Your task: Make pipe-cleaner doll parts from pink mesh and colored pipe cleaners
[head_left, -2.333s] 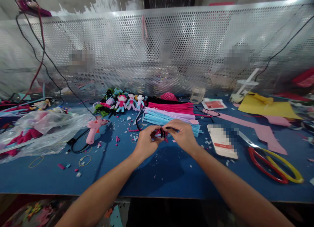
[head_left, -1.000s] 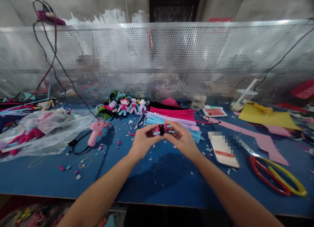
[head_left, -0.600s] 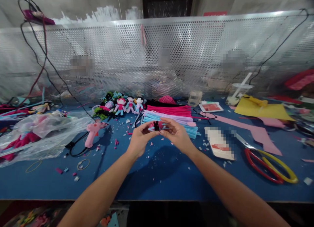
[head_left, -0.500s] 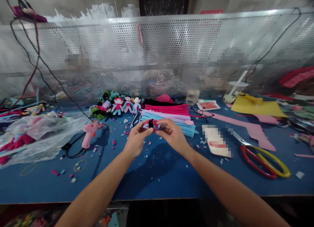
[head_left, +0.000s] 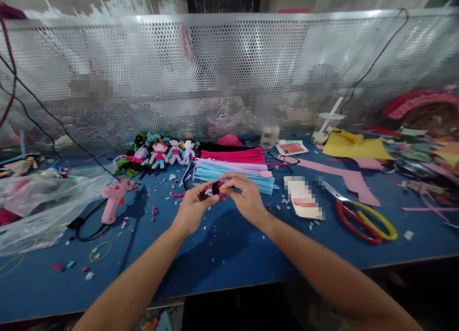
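Observation:
Between my two hands, above the blue table, is a small pipe-cleaner doll (head_left: 216, 188) in black, pink and light blue. My left hand (head_left: 191, 209) is closed around its left side, thumb in front. My right hand (head_left: 245, 197) pinches its right side with thumb and fingertips. The fingers cover much of the doll, so its full shape is hidden. Just behind the hands lie bundles of pipe cleaners: hot pink (head_left: 233, 155), and light blue (head_left: 247, 180) with lilac. Several finished dolls (head_left: 159, 154) stand to the left of these bundles.
A pink glue gun (head_left: 112, 202) with its cable lies at left beside a clear plastic bag (head_left: 39, 211). Red-and-yellow-handled scissors (head_left: 358, 218), a phone-like white object (head_left: 304, 199), eyeglasses (head_left: 289, 163) and a lidded cup (head_left: 328, 125) are at right. A perforated metal panel (head_left: 143, 82) rises behind.
The camera has turned right, so the scene shifts left. The doll is turned a little in my fingers, and my right hand's fingers now reach further over it.

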A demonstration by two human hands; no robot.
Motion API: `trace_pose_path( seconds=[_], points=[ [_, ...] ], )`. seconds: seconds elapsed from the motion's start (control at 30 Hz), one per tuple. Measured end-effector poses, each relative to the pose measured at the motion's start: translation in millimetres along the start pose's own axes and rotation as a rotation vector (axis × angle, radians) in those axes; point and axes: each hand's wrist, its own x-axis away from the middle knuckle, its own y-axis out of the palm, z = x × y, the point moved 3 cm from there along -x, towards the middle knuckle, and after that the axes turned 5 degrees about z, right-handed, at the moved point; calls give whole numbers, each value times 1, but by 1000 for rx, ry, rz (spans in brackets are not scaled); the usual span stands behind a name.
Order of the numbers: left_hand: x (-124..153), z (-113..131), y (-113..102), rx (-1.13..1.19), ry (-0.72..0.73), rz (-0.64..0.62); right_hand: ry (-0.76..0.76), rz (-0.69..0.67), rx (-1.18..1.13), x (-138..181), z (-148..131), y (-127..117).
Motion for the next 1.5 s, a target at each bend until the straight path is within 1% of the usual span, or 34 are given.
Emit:
trace_pose_path(
  seconds=[0.1,0.2,0.33,0.4,0.53,0.6,0.63,0.7,0.77,0.87,0.97,1.07,1.17,1.23,1.37,1.43,1.5],
  points=[
    [2,0,1,-43,-4,-43,-30,-62,0,2,-5,2],
    [3,1,1,-77,-18,-74,-45,-77,18,1,-6,2],
    [3,3,0,-128,-22,-94,-24,-147,26,-4,-4,0],
    [2,4,-1,-146,-34,-115,-36,-244,46,-8,-5,-2],
    [1,10,-4,-167,-53,-196,-92,-528,91,-11,-8,-4],
    [0,14,-7,-136,-78,-195,-90,-593,79,-12,-10,-5],
    [-1,15,-9,-117,-98,-185,-85,-595,75,-13,-10,-6],
    [-2,16,-12,-70,-133,-167,-72,-552,72,-13,-11,-6],
    [-3,15,-12,14,-140,-155,-66,-460,70,-13,-11,-6],
    [-3,11,-8,164,-143,-139,-98,-308,68,-11,-9,-4],
    [1,6,-3,224,-172,-127,-104,-228,89,-7,-6,0],
    [3,8,-1,192,-181,-127,-120,-201,87,-3,-7,2],
    [3,14,-3,146,-147,-147,-140,-167,58,-2,-11,2],
    [2,19,-4,119,-118,-161,-118,-191,34,-2,-13,2],
    [3,22,-4,76,-102,-169,2,-301,-40,-3,-11,4],
    [3,21,-3,86,-105,-167,89,-291,-107,-3,-7,5],
    [3,19,-3,91,-96,-163,181,-243,-171,0,-2,6]
  ],
)
